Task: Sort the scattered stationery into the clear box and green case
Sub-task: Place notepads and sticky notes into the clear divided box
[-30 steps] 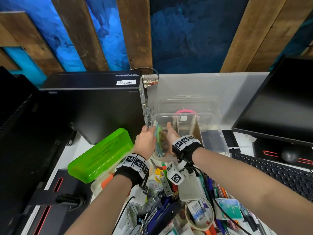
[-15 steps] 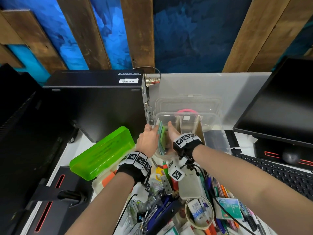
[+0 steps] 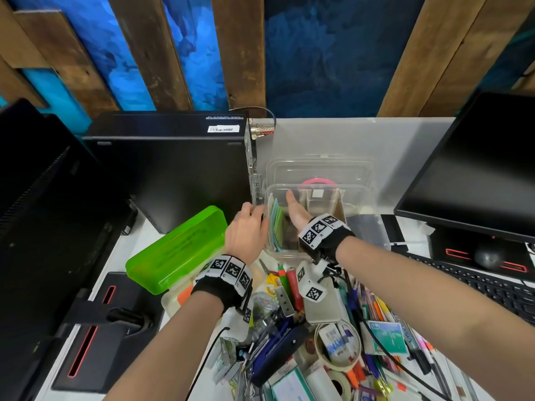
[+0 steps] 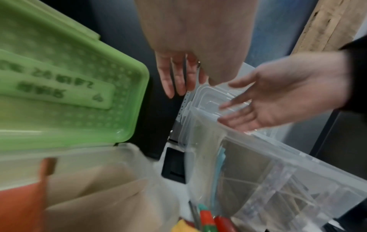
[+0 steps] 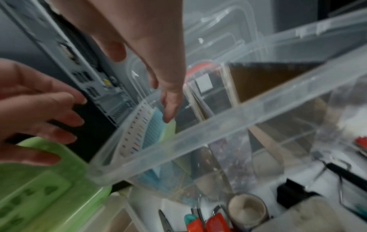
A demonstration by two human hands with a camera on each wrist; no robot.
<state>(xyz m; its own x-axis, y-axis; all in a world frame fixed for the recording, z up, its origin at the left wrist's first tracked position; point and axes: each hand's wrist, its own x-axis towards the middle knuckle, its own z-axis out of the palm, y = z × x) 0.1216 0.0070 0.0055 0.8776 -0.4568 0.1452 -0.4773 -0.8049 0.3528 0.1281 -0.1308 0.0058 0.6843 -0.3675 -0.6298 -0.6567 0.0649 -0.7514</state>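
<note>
Nearest the person, a heap of unsorted stationery (image 3: 333, 342) covers the white desk (image 3: 130, 247): pens, markers, a roll of masking tape (image 3: 337, 347), red-handled tools and small packets, lying across one another. By this heap, most of the sorting remains to be done.

Beyond the heap, on the left, stands the green case (image 3: 176, 250). Its translucent green lid is hinged up, leaving the pale tray beneath open to receive items; an orange object shows in the tray in the left wrist view. The lid is ribbed, with raised lettering too blurred to read.

Next to the case, further back, is the clear box (image 3: 362, 224), a transparent plastic container with a rolled rim and brown card dividers that split it into compartments. Its lid stands behind it, with a pink ring visible there. In the leftmost compartment a set of flat pads (image 3: 276, 224) stands on edge against the left wall: a white sheet printed with small coloured marks, a blue lined pad and a green pad. Standing them upright probably saves floor space in the compartment.

The left hand (image 3: 246, 234) is just outside the box's left wall, fingers extended and spread, holding nothing. The right hand (image 3: 295, 211) reaches into the same compartment, fingers straight, one fingertip (image 5: 168, 117) at the top edge of the pads; whether it touches cannot be told. Neither hand grips anything, which suggests the pads are being released or steadied.
</note>
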